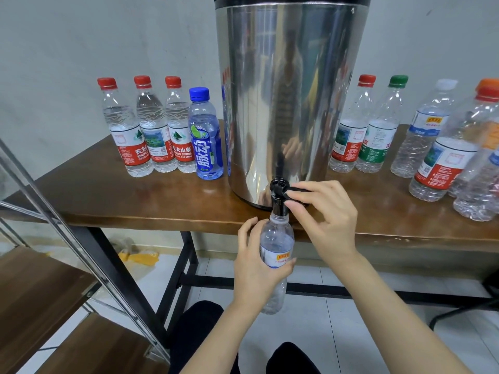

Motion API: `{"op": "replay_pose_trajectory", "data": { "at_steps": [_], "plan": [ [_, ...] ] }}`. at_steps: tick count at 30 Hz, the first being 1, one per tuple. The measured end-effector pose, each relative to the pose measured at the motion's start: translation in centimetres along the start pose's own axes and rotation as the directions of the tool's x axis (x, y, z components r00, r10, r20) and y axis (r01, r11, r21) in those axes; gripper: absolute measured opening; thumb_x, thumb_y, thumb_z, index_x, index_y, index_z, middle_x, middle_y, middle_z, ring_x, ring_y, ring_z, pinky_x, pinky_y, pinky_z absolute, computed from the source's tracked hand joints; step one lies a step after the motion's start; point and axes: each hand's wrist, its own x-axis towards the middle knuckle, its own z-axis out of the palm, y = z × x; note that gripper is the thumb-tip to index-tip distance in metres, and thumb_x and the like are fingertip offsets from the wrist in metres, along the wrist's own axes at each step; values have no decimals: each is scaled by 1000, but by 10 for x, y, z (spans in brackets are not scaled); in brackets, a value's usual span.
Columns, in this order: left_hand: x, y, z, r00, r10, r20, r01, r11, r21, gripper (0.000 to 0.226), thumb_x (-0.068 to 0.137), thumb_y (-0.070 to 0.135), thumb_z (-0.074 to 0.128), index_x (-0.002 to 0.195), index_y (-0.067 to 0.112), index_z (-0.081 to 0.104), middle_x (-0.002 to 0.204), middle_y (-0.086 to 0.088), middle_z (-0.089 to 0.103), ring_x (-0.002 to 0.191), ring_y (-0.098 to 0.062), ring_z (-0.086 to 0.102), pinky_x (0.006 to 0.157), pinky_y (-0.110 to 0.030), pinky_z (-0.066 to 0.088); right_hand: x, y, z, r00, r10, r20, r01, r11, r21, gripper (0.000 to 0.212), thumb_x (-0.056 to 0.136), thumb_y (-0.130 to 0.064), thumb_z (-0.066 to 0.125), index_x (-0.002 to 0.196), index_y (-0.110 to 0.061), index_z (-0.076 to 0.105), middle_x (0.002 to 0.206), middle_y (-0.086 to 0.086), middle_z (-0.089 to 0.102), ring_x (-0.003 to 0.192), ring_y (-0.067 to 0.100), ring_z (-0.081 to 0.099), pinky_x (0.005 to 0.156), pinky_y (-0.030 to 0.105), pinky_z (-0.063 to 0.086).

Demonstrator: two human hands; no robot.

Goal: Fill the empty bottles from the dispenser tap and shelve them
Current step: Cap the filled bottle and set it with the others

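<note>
A tall steel dispenser stands on the wooden table, its black tap hanging over the front edge. My left hand grips a clear uncapped bottle with a white and blue label, its mouth right under the tap spout. My right hand pinches the tap's black lever. Several capped bottles holding water stand left of the dispenser. Several capped empty bottles stand to its right.
A metal-framed rack with wooden shelves stands at the lower left, close to the table's corner. The table's black legs and crossbar run below the bottle. My knees in dark trousers are at the bottom over a tiled floor.
</note>
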Motion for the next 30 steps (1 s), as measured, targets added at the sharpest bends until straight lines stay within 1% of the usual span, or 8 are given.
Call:
{"op": "replay_pose_trajectory", "data": {
  "at_steps": [5, 8, 10, 12, 16, 22, 25, 30],
  "plan": [
    [0, -1, 2, 1000, -8, -15, 8, 1000, 8, 83, 61, 30, 91, 132, 30, 49, 140, 15, 36, 120, 10, 44, 87, 0, 39, -2, 4, 6, 999, 5, -37, -3, 997, 71, 23, 94, -22, 67, 87, -3, 77, 95, 9, 73, 83, 25, 67, 70, 40, 52],
    [0, 2, 3, 1000, -9, -27, 9, 1000, 10, 82, 60, 29, 91, 130, 35, 48, 140, 12, 38, 119, 11, 45, 86, 0, 38, -4, 5, 8, 999, 36, -36, -33, 995, 89, 22, 94, -22, 66, 88, -4, 77, 96, 8, 73, 84, 25, 67, 67, 45, 51],
    [0, 3, 3, 999, -6, -34, 6, 1000, 12, 83, 60, 27, 92, 129, 37, 47, 140, 10, 39, 118, 15, 44, 85, 2, 37, -5, 5, 8, 998, 43, -41, -38, 994, 99, 24, 94, -22, 65, 88, -3, 77, 96, 9, 72, 85, 25, 68, 70, 43, 52],
    [0, 3, 3, 999, -6, -32, 7, 1000, 13, 84, 60, 26, 93, 129, 36, 46, 140, 8, 40, 116, 16, 44, 84, 2, 37, -5, 4, 9, 998, 46, -41, -42, 993, 109, 24, 94, -21, 64, 88, -1, 76, 96, 11, 72, 86, 24, 67, 76, 37, 54],
    [0, 3, 3, 1000, -9, -23, 9, 1000, 12, 84, 60, 24, 93, 130, 33, 48, 140, 6, 40, 117, 16, 43, 84, 3, 37, -5, 3, 9, 997, 64, -35, -59, 992, 113, 25, 95, -20, 63, 89, 0, 76, 96, 12, 71, 87, 23, 66, 82, 29, 51],
    [-1, 3, 3, 1000, -21, -20, 21, 1000, 6, 85, 61, 27, 92, 130, 39, 44, 143, 10, 38, 119, 15, 43, 85, 2, 38, -6, 2, 9, 997, 73, -36, -68, 990, 122, 22, 94, -17, 64, 89, 0, 76, 96, 12, 71, 88, 23, 66, 81, 30, 52],
    [-1, 5, 3, 1000, -20, -23, 20, 1000, 11, 86, 60, 26, 92, 128, 43, 42, 142, 11, 38, 118, 17, 42, 83, 3, 38, -6, 2, 9, 996, 81, -38, -76, 989, 127, 22, 94, -17, 64, 88, 0, 76, 96, 13, 71, 88, 23, 66, 81, 31, 52],
    [-1, 4, 4, 1000, -18, -16, 18, 1000, 20, 84, 60, 24, 93, 129, 35, 47, 142, 8, 38, 116, 21, 41, 81, 3, 37, -6, 0, 9, 996, 86, -36, -81, 988, 128, 19, 93, -15, 64, 89, 0, 76, 96, 13, 71, 89, 23, 66, 82, 32, 52]
  ]
}}
